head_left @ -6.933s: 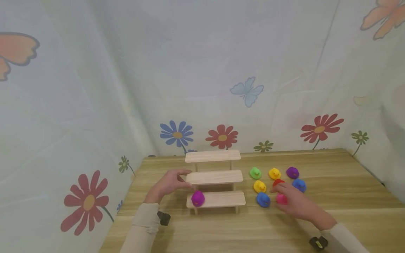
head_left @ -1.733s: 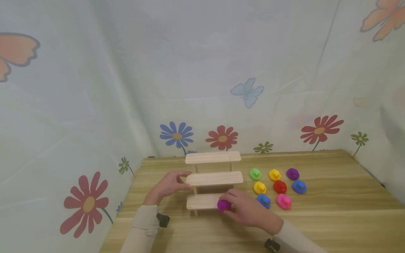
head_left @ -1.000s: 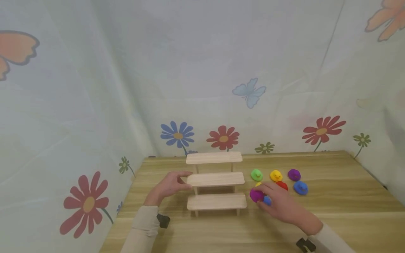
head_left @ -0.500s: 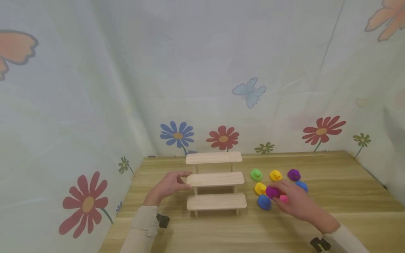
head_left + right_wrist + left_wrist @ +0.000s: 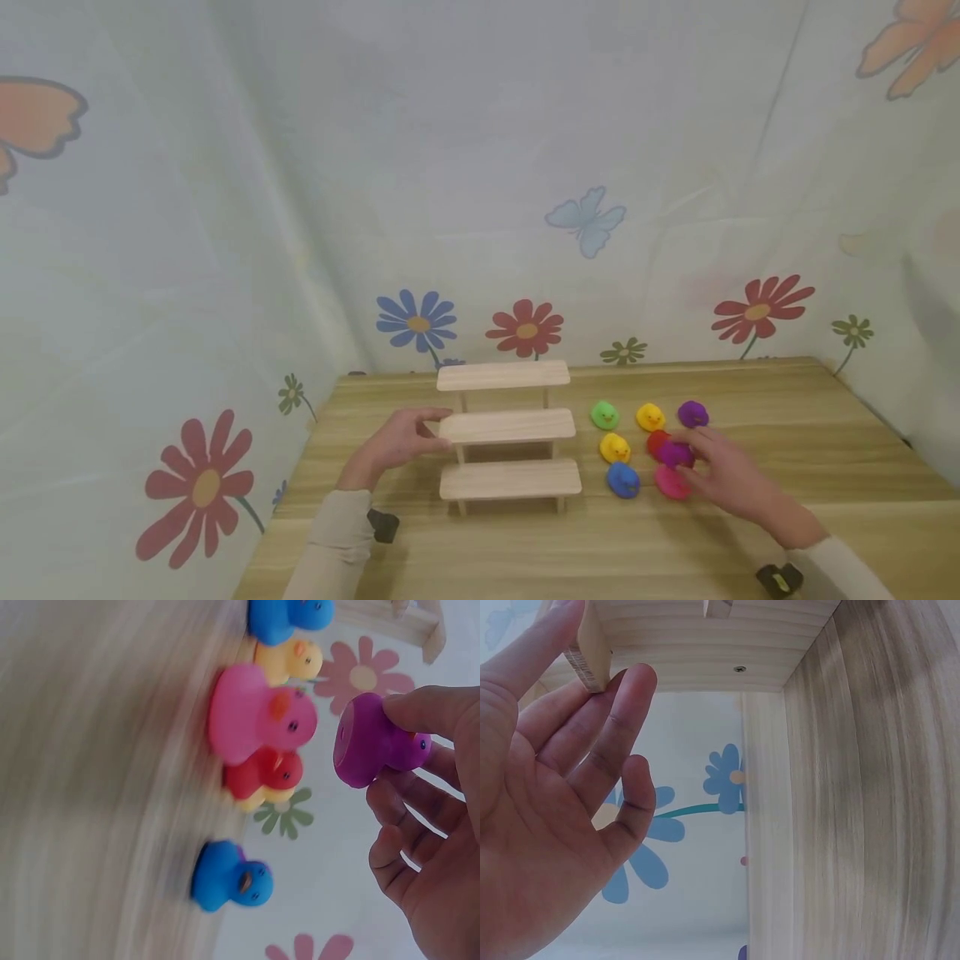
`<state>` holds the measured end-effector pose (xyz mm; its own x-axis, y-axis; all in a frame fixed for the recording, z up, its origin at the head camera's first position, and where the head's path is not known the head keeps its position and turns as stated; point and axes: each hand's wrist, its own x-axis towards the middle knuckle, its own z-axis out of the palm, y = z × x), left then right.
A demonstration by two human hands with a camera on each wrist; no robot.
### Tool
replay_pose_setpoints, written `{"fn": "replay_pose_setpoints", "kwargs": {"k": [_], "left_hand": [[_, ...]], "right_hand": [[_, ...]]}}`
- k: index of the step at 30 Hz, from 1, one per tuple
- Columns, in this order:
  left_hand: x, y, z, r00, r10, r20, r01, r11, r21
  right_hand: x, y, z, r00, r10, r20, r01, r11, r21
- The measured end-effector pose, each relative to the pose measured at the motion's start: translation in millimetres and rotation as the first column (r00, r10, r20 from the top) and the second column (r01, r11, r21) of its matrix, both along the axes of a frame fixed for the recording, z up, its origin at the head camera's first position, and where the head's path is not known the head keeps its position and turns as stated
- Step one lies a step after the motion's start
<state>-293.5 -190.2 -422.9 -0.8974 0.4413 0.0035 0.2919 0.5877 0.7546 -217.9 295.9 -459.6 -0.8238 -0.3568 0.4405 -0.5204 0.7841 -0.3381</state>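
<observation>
My left hand (image 5: 399, 443) pinches the left end of the middle tier of a three-tier wooden display stand (image 5: 517, 427); in the left wrist view the fingers (image 5: 634, 697) reach that board's edge. Between thumb and fingers, my right hand (image 5: 738, 483) holds a purple rubber duck (image 5: 364, 742). The right wrist view shows it raised off the table, tipped so its flat base faces the other ducks. From the head view it overlaps a red duck (image 5: 656, 442) and sits just behind a pink duck (image 5: 672, 483). A blue duck (image 5: 225, 877) is hidden behind the right hand in the head view.
Left of the held duck stand a green duck (image 5: 604, 415), a yellow duck (image 5: 615, 448) and a blue duck (image 5: 622, 481). Another yellow duck (image 5: 650, 417) and a second purple duck (image 5: 693, 413) are farther back. A flowered curtain (image 5: 480, 208) hangs behind the wooden table (image 5: 495, 558).
Earlier the purple duck stood on the lowest tier's left end. My right hand took it off that tier and carried it right, over the ducks. My left hand has stayed at the stand.
</observation>
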Motion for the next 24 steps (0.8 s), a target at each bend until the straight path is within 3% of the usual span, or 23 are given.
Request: {"fn": "replay_pose_setpoints", "kwargs": {"k": [12,24], "left_hand": [[0.6,0.5,2.1,1.000,-0.002,0.003,0.002,1.000,-0.005],[1.2,1.1,2.4,1.000,0.008,0.007,-0.007,1.000,-0.017]], "right_hand": [[-1.5,29.6,-10.4,0.999,-0.040,0.022,0.040,0.999,0.002],[2.0,43.3,-14.9,0.978,-0.118,0.169,0.109,0.992,0.062]]}}
